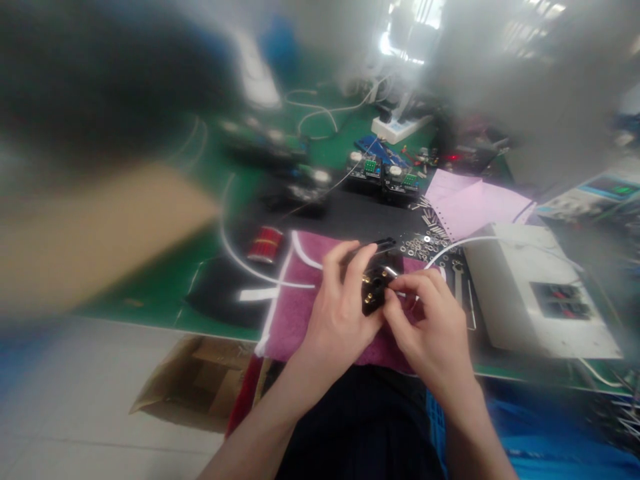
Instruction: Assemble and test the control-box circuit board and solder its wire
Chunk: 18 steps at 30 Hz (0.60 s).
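Note:
My left hand (339, 313) is closed around a black part with brass-coloured fittings (376, 288), holding it above a purple cloth (293, 323). My right hand (434, 321) meets the part's right side with thumb and forefinger pinched together. What lies between those fingertips, if anything, is too small and hidden to name. Just beyond the hands, several small washers and nuts (413, 245) lie scattered on a black mat (345, 220).
Left of the cloth stands a red spool (265, 244). A light grey metal box (535, 293) sits at the right, near a wrench (458, 280). Circuit-board assemblies (383, 175), pink papers (470, 200) and a white power strip (400, 127) lie farther back. A cardboard box (195, 383) is below the table edge.

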Available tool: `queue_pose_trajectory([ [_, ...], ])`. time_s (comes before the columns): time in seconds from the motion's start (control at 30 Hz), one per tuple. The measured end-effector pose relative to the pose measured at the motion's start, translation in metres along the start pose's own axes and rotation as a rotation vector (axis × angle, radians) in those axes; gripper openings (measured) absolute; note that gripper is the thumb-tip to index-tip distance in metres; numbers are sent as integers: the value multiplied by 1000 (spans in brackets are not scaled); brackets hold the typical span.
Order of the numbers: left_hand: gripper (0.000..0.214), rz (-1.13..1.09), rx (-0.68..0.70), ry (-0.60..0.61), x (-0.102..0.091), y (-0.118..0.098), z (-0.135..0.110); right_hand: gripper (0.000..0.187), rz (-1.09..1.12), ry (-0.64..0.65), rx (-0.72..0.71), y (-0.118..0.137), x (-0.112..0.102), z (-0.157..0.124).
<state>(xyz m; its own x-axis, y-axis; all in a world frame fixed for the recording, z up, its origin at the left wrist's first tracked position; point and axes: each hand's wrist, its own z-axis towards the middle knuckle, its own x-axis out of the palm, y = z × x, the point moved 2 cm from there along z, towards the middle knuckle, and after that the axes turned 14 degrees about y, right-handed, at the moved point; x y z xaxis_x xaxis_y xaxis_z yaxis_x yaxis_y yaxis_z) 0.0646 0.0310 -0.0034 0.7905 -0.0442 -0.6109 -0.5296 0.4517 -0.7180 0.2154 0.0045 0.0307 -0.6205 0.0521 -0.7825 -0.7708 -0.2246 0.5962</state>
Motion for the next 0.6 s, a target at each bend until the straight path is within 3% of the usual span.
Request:
queue_pose_trajectory([
  [0.33, 65, 5, 0, -4, 0, 0, 0, 9, -131, -120, -27, 7, 5, -9],
  [0.6, 65, -1, 9, -8, 1, 2, 0, 5, -34, -22, 3, 4, 0, -4],
])
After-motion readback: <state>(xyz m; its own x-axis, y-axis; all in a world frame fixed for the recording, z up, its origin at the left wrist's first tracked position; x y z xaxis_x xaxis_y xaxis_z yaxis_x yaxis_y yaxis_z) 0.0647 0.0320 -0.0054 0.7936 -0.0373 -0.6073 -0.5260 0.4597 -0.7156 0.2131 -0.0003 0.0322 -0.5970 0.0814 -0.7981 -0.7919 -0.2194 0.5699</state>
